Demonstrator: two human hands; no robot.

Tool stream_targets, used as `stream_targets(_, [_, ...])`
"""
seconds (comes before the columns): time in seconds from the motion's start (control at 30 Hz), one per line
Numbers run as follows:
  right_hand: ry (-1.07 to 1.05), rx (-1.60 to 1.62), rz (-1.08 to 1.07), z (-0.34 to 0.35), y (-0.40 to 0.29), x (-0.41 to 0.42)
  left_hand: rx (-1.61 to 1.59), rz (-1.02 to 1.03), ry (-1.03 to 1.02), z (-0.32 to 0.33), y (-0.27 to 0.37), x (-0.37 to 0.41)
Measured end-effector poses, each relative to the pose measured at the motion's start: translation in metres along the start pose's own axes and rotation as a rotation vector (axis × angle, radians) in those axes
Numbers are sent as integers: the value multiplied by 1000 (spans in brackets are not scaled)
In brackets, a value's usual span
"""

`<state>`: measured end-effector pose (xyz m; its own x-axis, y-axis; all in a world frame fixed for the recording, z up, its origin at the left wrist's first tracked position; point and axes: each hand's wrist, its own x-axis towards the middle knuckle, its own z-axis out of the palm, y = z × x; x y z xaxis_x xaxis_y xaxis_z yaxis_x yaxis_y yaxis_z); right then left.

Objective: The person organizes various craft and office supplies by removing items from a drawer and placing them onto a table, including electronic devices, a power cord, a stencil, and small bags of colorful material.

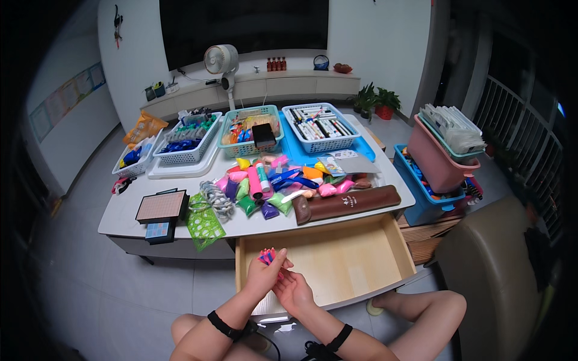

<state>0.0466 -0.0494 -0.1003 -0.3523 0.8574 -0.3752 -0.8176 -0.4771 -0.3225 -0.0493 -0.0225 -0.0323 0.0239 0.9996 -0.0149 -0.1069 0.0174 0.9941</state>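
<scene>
My left hand (265,270) is closed around a bundle of thin pink and blue sticks (267,256), whose tips poke out above the fist; their exact kind is too small to tell. My right hand (292,289) is just below it to the right, palm up with its fingers loosely curled, touching or nearly touching the bundle's lower end. Both hands are above the left part of an open wooden drawer (343,261). On the white tabletop behind lie colourful clay packets (247,205), a brown leather-like case (352,203) and a green stencil-like sheet (203,225).
Baskets of markers (320,144), assorted packets (246,149) and blue and green items (180,155) line the table's back. A pink-grid box (162,207) lies front left. Stacked bins (420,198) stand on the right beside an armchair (483,280).
</scene>
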Motion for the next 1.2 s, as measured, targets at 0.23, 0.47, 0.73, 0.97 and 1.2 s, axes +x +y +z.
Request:
stream_targets(0.23, [-33,-135,-42,-14,-2,-3,-54,-248,-54,-6,1,-1])
stream_targets(0.47, [-192,-394,-46,-12,8,-9,103,-251,-39,-10,-10,-2])
stream_targets(0.73, [-463,-1242,48,69,-36,-4,-296,-462,-69,-29,37,2])
stream_targets(0.97, [-518,-1709,15,148,-26,32,-487,-340,162,-74,47,21])
stream_targets(1.2, [-426,-2163,-142,173,-29,104,-459,-463,245,-103,41,37])
